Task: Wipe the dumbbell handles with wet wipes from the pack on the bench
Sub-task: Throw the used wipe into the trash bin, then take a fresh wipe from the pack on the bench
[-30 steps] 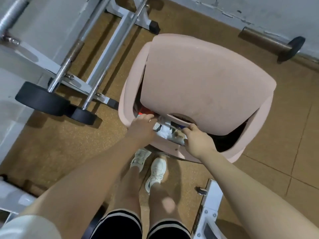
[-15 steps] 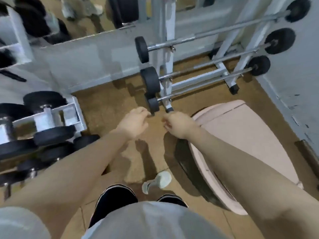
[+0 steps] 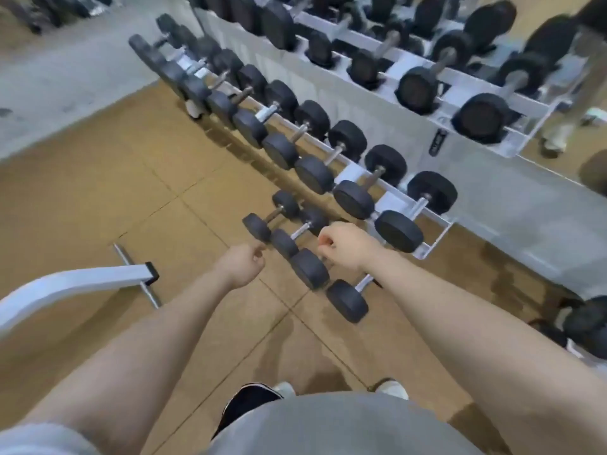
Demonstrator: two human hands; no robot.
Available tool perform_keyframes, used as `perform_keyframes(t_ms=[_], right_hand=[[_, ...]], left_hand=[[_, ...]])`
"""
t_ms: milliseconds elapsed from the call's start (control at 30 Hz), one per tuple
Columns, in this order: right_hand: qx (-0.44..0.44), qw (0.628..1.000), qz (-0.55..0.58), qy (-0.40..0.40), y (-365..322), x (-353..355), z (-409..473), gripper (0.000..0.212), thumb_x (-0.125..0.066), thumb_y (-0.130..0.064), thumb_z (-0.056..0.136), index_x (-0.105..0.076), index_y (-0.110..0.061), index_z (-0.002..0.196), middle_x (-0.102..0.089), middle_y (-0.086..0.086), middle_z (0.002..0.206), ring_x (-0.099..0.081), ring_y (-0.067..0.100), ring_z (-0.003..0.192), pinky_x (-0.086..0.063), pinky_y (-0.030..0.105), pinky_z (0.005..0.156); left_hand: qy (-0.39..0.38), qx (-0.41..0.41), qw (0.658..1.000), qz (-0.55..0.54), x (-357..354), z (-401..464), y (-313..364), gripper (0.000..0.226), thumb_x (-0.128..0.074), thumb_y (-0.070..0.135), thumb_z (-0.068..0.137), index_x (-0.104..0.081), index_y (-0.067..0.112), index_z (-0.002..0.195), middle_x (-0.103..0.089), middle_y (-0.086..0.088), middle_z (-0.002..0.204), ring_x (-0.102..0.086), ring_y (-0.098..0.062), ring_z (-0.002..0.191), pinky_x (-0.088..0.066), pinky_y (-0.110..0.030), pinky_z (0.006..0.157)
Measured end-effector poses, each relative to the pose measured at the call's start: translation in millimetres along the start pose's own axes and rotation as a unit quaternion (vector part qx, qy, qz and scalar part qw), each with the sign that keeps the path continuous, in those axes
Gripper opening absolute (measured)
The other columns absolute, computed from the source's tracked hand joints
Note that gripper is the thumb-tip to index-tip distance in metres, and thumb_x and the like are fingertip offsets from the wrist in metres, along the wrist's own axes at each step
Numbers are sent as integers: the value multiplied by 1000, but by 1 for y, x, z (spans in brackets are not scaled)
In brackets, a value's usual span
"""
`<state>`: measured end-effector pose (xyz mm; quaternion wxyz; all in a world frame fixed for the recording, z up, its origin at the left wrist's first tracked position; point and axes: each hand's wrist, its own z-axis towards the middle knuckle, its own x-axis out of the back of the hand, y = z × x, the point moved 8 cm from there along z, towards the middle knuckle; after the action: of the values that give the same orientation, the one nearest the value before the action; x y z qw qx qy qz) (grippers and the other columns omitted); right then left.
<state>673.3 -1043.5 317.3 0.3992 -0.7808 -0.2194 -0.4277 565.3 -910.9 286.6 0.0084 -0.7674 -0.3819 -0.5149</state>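
Looking down at both arms stretched out over a tan gym floor (image 3: 98, 198). Left hand (image 3: 241, 264) curled into a loose fist, nothing visible in it. Right hand (image 3: 345, 246) also curled up, fingers tucked under; can't really tell if anything's pinched in there, too blurry. Hovering just above a short row of four dumbbells on the floor (image 3: 305, 254), black rubber heads with shiny metal handles, lined up diagonally right in front of the hands. Right hand sitting over the third one, hiding its handle. Not seeing the wipes pack or any wipe anywhere here.

Behind those, sitting on a long white rack (image 3: 423, 205), a bigger row of dumbbells (image 3: 315, 156) running off toward the upper left. Mirror (image 3: 410, 44) above that showing more weights. White bench leg (image 3: 82, 280) poking in from the left. Grey shirt (image 3: 345, 425) and shoe tips (image 3: 391, 387) at the bottom.
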Motion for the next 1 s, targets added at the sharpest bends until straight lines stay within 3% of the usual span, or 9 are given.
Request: perform_keyframes(t_ms=[133,300,500,667,833,1000], right_hand=[[100,994,-36,-37,-131,-28,81,13,-48,-25,94,-51,-17,84,-56,7,91,-57,27,90,-39,29,71],[172,977,-98,-83,-240,-67,168,22,-48,-28,94,-60,-10,93,-61,10,95,-59,28,92,-47,34,73],[262,944,-141,-140,-375,-110,289,29,-47,-26,95,-61,-6,111,-63,13,108,-57,27,101,-46,36,85],[330,907,-181,-189,-495,-153,392,26,-45,-26,94,-60,-8,106,-65,11,105,-58,27,95,-48,36,79],[396,858,-216,-245,-599,-195,439,27,-45,-28,95,-59,-7,104,-64,10,98,-52,21,78,-39,29,65],[450,820,-212,-285,-678,-240,445,27,-44,-28,95,-60,-9,107,-63,7,95,-50,19,78,-35,27,59]], left_hand=[[81,113,985,-102,48,-42,-158,39,-41,17,96,-44,9,134,-57,-10,128,-54,-28,113,-40,-28,89],[164,236,933,-218,81,-75,-292,36,-40,18,95,-51,10,128,-64,-13,113,-58,-28,105,-38,-24,76],[220,314,878,-286,117,-66,-410,35,-42,19,95,-50,10,128,-57,-10,126,-53,-27,111,-39,-27,84],[256,386,825,-325,165,-57,-504,37,-46,13,93,-48,8,130,-55,-10,129,-50,-25,117,-38,-28,92],[297,450,762,-360,211,-72,-582,35,-45,17,95,-50,7,128,-56,-11,128,-52,-27,116,-40,-31,93],[306,483,738,-359,226,-96,-650,36,-45,16,94,-49,9,130,-56,-11,128,-52,-25,115,-38,-27,88]])
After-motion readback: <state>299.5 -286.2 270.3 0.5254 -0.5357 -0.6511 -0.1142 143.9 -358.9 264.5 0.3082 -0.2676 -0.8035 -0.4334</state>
